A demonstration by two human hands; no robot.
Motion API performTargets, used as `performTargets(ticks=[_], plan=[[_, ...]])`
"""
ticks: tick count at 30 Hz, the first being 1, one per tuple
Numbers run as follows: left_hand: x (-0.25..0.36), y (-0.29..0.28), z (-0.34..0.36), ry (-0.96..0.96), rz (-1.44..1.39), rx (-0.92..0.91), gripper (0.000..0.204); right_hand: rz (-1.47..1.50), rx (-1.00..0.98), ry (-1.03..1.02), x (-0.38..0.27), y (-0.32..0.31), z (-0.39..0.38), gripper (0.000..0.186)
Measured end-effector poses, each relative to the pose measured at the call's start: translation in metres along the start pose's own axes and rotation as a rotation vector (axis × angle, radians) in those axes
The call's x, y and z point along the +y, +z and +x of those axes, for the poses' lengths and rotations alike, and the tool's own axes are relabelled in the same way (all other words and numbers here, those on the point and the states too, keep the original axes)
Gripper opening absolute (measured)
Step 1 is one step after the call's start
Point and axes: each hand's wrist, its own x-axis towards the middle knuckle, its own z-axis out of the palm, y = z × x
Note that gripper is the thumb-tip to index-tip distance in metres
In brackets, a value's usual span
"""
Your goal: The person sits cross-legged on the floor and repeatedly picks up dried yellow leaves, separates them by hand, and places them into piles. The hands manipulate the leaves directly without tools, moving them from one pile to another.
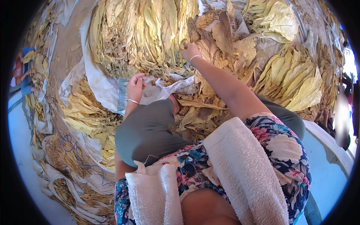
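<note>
Dried yellow tobacco-like leaves (142, 30) lie in a large pile before me, with browner crumpled leaves (213, 48) beside them. My right hand (190, 52), with a bracelet at the wrist, reaches into the edge of this pile, fingers closed on what looks like a leaf tip, partly hidden. My left hand (137, 85) hangs above a white plastic sheet (101, 90), its fingers loosely curled together with nothing visible in them. My legs (144, 127) are folded beneath, and a white towel (243, 165) drapes over my flowered clothing.
Yellow leaf bundles (285, 75) lie at the right, more (86, 108) at the left over sacking. A blue cord (78, 150) trails at lower left. A person in blue (26, 78) is at the far left rim; dark figures (347, 101) show at the far right.
</note>
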Motion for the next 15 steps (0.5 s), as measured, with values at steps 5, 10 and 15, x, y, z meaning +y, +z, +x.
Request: performTargets(ticks=[5, 10, 15], plan=[[-0.017, -0.005, 0.008, -0.068, 0.033, 0.018, 0.016, 0.08, -0.02, 0.127, -0.001, 0.005, 0.031, 0.045], [-0.014, -0.01, 0.01, -0.103, -0.002, 0.028, 0.015, 0.312, -0.27, 0.236, -0.036, 0.001, 0.053, 0.044], [-0.001, -0.007, 0.011, -0.141, -0.038, 0.053, 0.014, 0.234, -0.15, 0.099, -0.046, 0.016, 0.056, 0.041]])
